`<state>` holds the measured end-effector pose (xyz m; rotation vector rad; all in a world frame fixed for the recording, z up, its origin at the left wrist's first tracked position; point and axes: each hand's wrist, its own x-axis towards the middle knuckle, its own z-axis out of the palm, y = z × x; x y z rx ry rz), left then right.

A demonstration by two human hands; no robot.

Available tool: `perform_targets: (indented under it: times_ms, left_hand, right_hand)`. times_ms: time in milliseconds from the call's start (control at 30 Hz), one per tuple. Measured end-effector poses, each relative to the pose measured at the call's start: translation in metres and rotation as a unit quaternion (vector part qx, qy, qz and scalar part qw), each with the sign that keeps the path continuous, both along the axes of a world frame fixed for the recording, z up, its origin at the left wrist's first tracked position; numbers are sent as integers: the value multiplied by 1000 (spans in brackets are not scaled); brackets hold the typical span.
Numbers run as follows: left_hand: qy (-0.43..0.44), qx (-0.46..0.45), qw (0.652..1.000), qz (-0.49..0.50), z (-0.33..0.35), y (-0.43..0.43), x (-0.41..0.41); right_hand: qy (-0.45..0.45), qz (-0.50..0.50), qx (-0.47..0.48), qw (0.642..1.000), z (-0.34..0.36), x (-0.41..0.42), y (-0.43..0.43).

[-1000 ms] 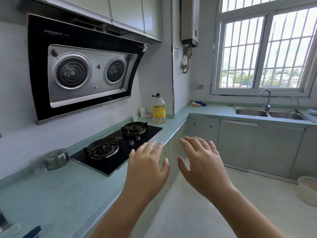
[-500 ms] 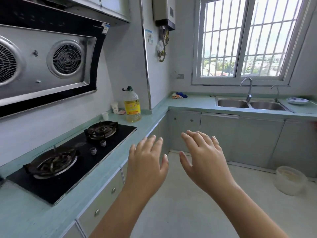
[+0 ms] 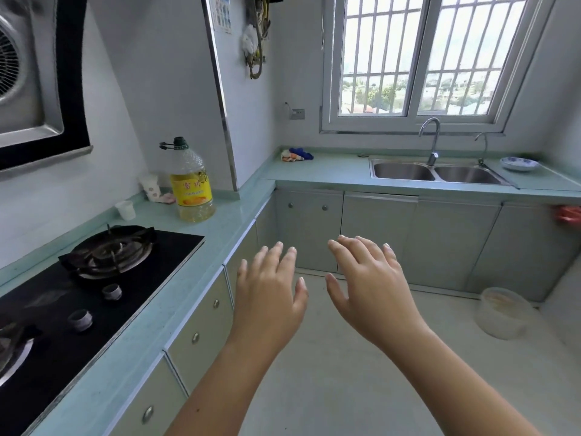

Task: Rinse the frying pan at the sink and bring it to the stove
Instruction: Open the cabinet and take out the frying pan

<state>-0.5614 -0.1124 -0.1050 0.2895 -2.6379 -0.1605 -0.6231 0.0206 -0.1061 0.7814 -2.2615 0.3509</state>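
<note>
While no frying pan is in sight, I hold my left hand (image 3: 270, 297) and right hand (image 3: 371, 294) spread, empty; the sink (image 3: 437, 180) lies ahead-right, nearer the right.

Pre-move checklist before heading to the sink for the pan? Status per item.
1. Left hand free: ok, open, holding nothing.
2. Right hand free: ok, open, holding nothing.
3. Frying pan located: not ok, none visible on the stove, the counter or in what shows of the sink.
4. Path to the sink: ok, open floor ahead; plastic tub sits off to the right.
5. Faucet off: cannot tell, no stream visible but too small.
6. Burner free for the pan: ok, nothing on it.
</note>
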Motion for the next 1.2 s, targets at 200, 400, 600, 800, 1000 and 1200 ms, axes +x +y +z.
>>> perform_targets:
  times_ms: [200, 400, 600, 800, 1000, 1200]
  left_hand:
    - [37, 15, 999, 11, -2, -74, -84]
    - [19, 30, 999, 15, -22, -109, -144]
    - [-5, 72, 996, 51, -44, -134, -213]
    - [-23, 36, 997, 71, -47, -150, -313]
    - [-36, 16, 995, 92, -48, -159, -407]
    - [-76, 39, 989, 122, -70, -183, -457]
  right_hand:
    - [-9, 7, 14, 1000, 0, -84, -76]
    - [-22, 12, 23, 999, -19, -147, -122]
    - [-50, 41, 31, 997, -39, -221, -155]
    - [-64, 76, 13, 995, -50, -327, -171]
    - [-86, 100, 2, 991, -55, -424, -187]
    - [-97, 133, 10, 986, -74, -486, -215]
